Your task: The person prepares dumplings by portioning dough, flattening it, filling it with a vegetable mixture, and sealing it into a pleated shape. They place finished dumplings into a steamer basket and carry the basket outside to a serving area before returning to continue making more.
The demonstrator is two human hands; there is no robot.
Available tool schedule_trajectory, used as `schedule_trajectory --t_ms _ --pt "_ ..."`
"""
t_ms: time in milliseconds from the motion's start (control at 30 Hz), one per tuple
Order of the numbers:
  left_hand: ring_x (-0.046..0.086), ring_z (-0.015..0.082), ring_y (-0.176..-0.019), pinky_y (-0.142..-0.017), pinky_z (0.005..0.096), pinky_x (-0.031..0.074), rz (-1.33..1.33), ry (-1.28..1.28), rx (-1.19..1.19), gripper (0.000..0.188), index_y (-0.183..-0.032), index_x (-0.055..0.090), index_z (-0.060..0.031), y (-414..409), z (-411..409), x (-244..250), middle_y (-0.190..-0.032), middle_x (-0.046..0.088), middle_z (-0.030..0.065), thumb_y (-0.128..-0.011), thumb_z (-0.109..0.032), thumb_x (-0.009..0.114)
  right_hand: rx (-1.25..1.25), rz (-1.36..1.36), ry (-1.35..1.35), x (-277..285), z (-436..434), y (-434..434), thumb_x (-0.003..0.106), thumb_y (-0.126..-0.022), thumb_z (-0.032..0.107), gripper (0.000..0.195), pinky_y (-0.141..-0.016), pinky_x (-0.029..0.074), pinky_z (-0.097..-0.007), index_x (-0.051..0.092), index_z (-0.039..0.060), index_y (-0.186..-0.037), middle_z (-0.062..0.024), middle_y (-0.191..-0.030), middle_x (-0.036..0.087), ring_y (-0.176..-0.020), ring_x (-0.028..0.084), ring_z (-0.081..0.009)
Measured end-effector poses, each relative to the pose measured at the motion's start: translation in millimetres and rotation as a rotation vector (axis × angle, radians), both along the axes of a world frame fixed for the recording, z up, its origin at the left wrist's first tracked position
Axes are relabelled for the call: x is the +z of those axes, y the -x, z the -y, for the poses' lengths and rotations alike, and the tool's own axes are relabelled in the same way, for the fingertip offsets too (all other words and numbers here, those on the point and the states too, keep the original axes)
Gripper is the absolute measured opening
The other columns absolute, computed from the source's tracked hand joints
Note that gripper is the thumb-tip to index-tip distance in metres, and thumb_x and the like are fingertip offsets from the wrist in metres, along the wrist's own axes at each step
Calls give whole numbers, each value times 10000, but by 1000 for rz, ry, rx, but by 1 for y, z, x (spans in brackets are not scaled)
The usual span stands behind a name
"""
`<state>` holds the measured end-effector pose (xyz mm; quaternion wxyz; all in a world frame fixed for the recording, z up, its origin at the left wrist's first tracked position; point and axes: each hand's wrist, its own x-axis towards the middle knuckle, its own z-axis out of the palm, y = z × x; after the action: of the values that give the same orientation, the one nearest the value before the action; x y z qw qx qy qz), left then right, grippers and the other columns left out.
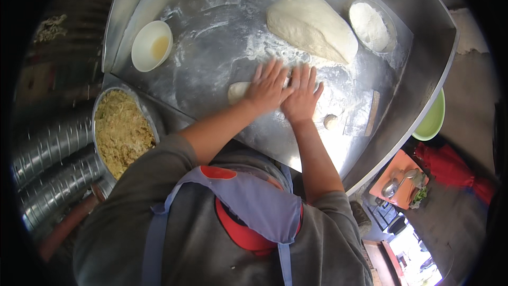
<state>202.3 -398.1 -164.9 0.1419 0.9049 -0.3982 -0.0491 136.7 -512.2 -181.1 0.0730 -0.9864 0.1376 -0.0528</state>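
Both palms face down over a roll of dough on the floured metal worktop. My left hand lies across the roll with its fingers stretched forward. Right beside it, thumb near the left thumb, is my right hand, fingers spread. Only the left end of the roll shows clearly; the hands cover the rest. A small dough ball sits to the right of my right wrist. Beyond my fingertips rests a large mass of dough on scattered flour.
A bowl of flour stands at the back right; a dough scraper lies near the right wall. At left is a white bowl with yellowish liquid. A basin of yellowish filling adjoins the left edge. Raised metal walls border the worktop.
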Motion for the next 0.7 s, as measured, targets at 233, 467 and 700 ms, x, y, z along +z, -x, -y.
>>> schedule_trajectory --t_ms 233,467,700 --pt "254 343 -1413 -1110 517 216 -15 -49 -179 716 -1409 404 -67 77 -110 -14 -1515 299 167 -869 -517 536 88 -72 -249 -4 -33 123 564 -851 520 763 -1063 221 -610 389 24 -1404 -178 -1496 339 -1391 280 -405" --pt "119 359 -1451 -1127 607 85 64 -270 313 826 -1498 227 -85 -59 -51 -20 -1568 150 179 -891 -598 453 -228 -98 -16 -14 30 16 493 -829 697 1034 -1071 164 -666 231 -99 -1435 -296 -1524 179 -1426 156 -437" --pt "178 326 -1439 -1136 534 155 124 -200 -159 673 -1467 306 -93 -92 -80 -29 -1549 215 156 -932 -469 466 -40 49 56 -25 45 20 486 -878 605 845 -1076 167 -661 324 -8 -1436 -178 -1545 237 -1432 192 -381"
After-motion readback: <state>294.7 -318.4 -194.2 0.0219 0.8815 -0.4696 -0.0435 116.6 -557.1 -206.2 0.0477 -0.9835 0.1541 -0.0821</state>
